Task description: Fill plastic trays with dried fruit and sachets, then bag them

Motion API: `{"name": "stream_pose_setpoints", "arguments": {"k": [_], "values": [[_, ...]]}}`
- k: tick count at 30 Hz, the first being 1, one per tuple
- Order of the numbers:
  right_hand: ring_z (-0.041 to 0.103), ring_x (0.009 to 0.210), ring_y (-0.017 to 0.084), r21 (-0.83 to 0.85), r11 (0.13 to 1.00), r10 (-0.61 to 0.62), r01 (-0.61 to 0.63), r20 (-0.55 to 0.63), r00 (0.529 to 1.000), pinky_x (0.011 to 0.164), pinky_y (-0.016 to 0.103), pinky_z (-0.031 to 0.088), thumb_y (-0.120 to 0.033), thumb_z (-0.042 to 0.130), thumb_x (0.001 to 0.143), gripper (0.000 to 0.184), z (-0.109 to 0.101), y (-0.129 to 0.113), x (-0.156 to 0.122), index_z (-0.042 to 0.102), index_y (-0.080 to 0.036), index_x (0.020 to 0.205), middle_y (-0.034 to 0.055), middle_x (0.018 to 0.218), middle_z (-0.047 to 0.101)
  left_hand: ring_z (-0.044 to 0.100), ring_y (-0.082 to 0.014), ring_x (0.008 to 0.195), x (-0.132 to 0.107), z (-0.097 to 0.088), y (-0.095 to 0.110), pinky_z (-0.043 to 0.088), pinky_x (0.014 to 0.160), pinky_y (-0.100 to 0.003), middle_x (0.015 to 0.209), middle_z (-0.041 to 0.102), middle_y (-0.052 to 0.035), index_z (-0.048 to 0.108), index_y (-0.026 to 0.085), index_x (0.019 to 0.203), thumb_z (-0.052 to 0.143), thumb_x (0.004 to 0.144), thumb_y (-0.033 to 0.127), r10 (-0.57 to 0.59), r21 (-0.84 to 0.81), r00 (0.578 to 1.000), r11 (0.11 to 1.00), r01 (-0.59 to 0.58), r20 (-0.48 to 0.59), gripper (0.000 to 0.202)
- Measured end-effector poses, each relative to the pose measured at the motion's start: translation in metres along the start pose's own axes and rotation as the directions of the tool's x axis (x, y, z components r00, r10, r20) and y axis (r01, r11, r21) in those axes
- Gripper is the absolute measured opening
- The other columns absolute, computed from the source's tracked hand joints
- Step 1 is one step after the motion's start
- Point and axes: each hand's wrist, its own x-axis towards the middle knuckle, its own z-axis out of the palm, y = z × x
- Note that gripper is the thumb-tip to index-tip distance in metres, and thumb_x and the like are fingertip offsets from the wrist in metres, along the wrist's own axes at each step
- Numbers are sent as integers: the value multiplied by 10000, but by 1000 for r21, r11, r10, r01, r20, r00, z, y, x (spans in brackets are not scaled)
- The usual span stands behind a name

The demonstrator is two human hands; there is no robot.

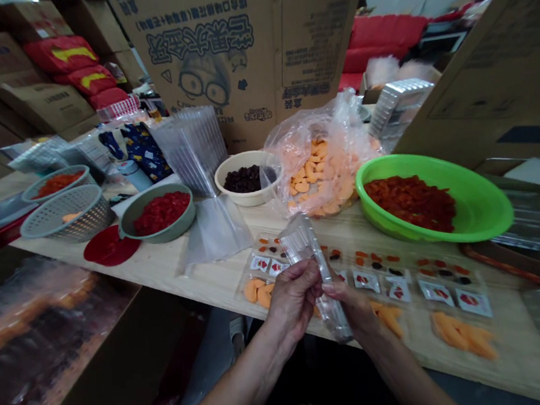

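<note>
A left hand [293, 297] and a right hand [352, 303] hold a clear plastic tube [314, 269].

The left hand is closed around the top part of the tube, and the right hand grips it lower down, over the wood table [159, 254]. Under the hands lie small clear packs [439, 290] with white cards, dark bits and orange slices. Farther back sit a big green bowl [487, 204] of red fruit bits, a plastic bag [318, 171] of orange slices, and a white bowl [236, 164] of dark fruit.
</note>
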Motion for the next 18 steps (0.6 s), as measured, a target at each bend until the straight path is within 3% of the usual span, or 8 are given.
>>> {"name": "stream_pose_setpoints", "arguments": {"k": [9,14,18], "values": [[658,929,302,87,991,101,-103,27,995,885,495,521,-600,515,809,533,-3,2,0,674,-276,1202,73,903,727,526,-64,567,3,-2,-3,407,569,-190,625,637,1,756,105,761,977,500,331,5,22,1000,1000,-5,-20,409],[612,729,252,362,911,206,-198,17,978,743,424,526,-602,616,733,387,-1,10,-3,715,-256,875,51,753,680,539,-65,589,3,-3,-3,413,586,-190,673,663,-3,760,119,769,977,501,323,9,60,999,998,-6,-38,401],[578,657,224,446,872,222,-202,8,975,681,395,516,-591,647,711,370,0,17,-1,693,-233,793,40,676,643,539,-61,589,2,-4,-2,401,575,-182,688,676,-1,760,128,771,972,513,309,20,77,999,997,-17,-35,380]]}}
